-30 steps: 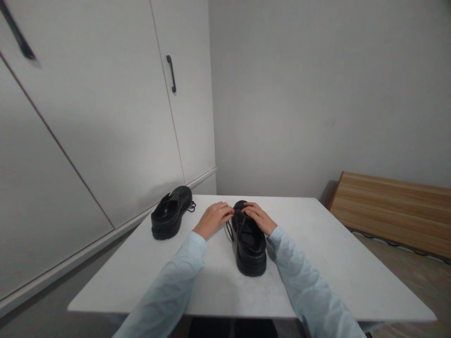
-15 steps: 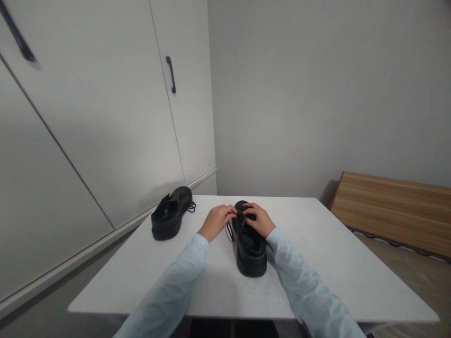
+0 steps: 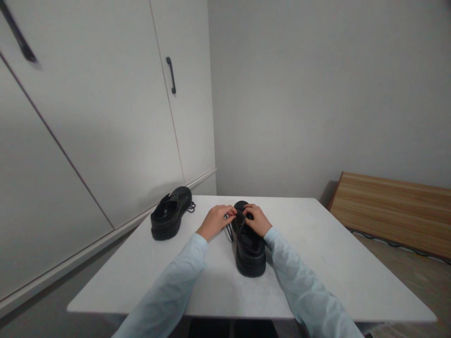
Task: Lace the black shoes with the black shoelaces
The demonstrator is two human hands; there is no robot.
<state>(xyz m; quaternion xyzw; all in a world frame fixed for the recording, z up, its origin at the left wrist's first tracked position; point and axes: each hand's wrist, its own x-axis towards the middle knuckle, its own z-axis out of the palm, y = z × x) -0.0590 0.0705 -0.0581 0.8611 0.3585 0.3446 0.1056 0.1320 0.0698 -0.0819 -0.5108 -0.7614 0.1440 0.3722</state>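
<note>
A black lace-up shoe (image 3: 251, 263) stands on the table with its heel toward me and its toe pointing away. Both my hands are at its lacing area, near the tongue. My left hand (image 3: 216, 221) comes from the left, thumb and fingertips pinched on the shoelace at the upper edge. A loop of black shoelace (image 3: 229, 233) hangs down the shoe's left side. From the right, my right hand (image 3: 259, 220) has its fingers curled and its fingertips pressed on the shoe's tongue or flap. The exact grip there is too dark to make out.
A second black shoe (image 3: 167, 218) rests at the table's left back edge, its lace trailing to the right. White cabinets (image 3: 105, 117) border the white table (image 3: 327, 267) on the left. A wood-grain board (image 3: 394, 211) lies beyond its right side.
My right hand has drawn in slightly to the left, its fingers curling closer together at the shoe. My left hand keeps nearly the same place, and the second shoe stays put.
</note>
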